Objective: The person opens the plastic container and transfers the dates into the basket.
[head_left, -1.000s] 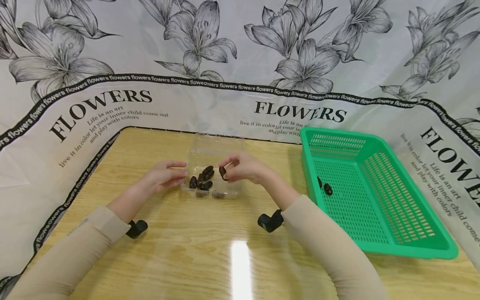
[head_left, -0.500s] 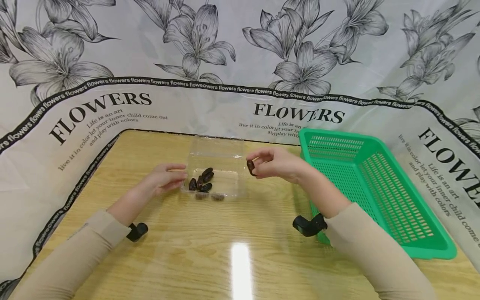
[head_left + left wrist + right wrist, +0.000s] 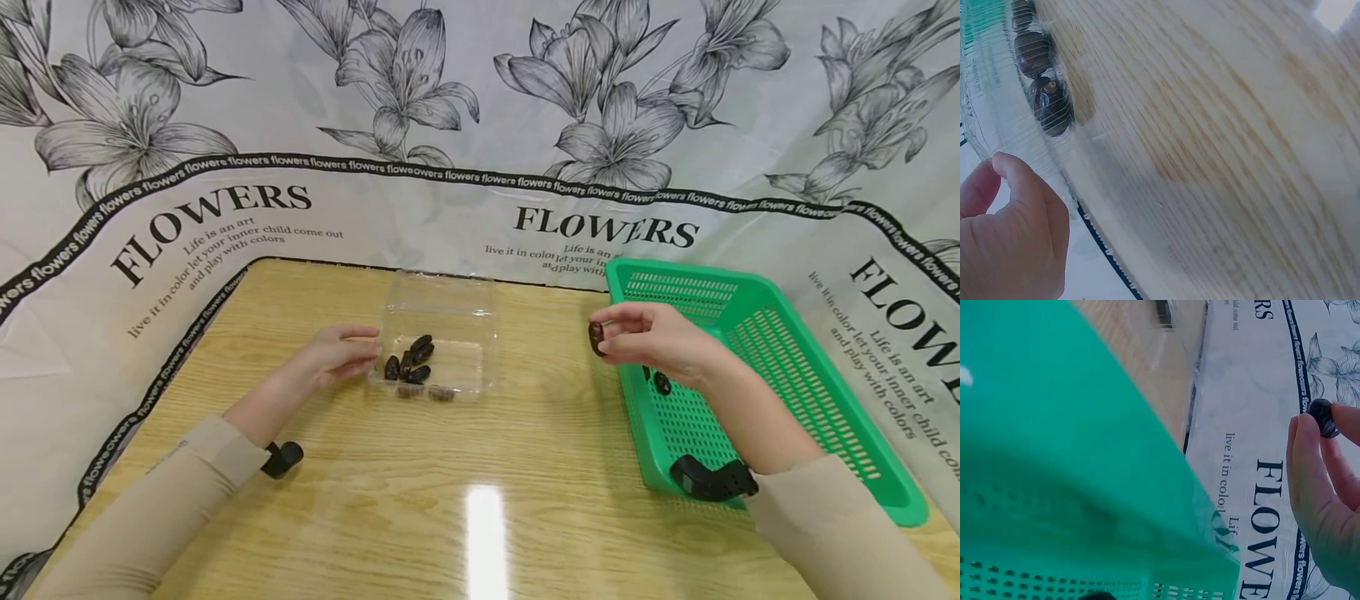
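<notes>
My right hand (image 3: 660, 342) pinches a dark brown date (image 3: 596, 338) between thumb and fingertips, over the left rim of the green basket (image 3: 633, 433). The right wrist view shows the same date (image 3: 1323, 418) at the fingertips. At the left of the table, my left hand (image 3: 330, 358) is at the side of a clear plastic box (image 3: 468, 367) with its lid folded back. Close up in the left wrist view, thumb and finger of the left hand (image 3: 1019, 219) pinch the box's edge. Several dates (image 3: 407, 364) lie in the box, towards its left side.
Dates (image 3: 662, 383) lie inside the basket near its left wall. The wooden table (image 3: 375, 508) runs up to a flower-printed cloth (image 3: 420, 217) at the back and sides. A black wrist camera (image 3: 708, 479) sits over the basket's near side.
My right hand has carried the date out of the plastic box and rightward to the basket's left rim. The left hand has stayed by the box.
</notes>
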{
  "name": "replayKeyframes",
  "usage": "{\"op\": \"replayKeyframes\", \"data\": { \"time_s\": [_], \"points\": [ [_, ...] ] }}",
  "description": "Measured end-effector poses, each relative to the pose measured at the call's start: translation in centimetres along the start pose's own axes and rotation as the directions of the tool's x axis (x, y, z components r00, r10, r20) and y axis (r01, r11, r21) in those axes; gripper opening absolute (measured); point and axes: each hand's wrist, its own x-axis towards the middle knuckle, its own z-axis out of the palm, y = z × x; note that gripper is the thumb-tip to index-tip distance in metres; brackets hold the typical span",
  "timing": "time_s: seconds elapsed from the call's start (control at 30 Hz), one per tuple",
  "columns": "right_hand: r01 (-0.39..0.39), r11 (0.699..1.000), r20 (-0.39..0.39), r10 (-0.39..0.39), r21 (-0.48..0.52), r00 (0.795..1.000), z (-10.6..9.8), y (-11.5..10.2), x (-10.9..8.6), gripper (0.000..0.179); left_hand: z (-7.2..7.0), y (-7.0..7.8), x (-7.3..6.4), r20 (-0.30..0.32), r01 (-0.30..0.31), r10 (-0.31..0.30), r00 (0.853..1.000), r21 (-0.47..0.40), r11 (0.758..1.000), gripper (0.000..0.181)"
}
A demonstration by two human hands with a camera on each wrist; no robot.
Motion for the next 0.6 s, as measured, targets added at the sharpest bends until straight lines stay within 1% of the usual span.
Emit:
{"op": "replayKeyframes", "data": {
  "time_s": [0.07,0.13,0.3,0.47,0.6],
  "points": [
    [-0.003,1.000,-0.014,0.003,0.021,1.000,-0.8,0.4,-0.6,0.034,0.0,0.0,0.0,-0.001,0.000,0.000,1.000,-0.002,1.000,0.055],
    [-0.006,0.998,-0.021,0.007,0.064,1.000,-1.5,0.8,-1.1,0.030,0.0,-0.1,0.1,-0.001,0.000,0.000,1.000,-0.001,1.000,0.055],
    [0.015,0.987,-0.034,-0.009,0.162,0.999,-3.3,1.5,-2.2,0.032,0.0,-0.1,0.2,0.004,-0.008,0.008,1.000,0.003,1.000,0.054],
    [0.026,0.979,-0.041,-0.018,0.204,0.999,-4.7,2.3,-2.8,0.031,0.1,-0.1,0.2,0.009,-0.012,0.012,1.000,0.017,1.000,0.054],
    [0.022,0.978,-0.053,-0.011,0.207,0.999,-6.0,3.0,-3.1,0.028,0.2,-0.2,0.1,0.005,-0.009,0.009,1.000,0.016,1.000,0.054]
  ]
}}
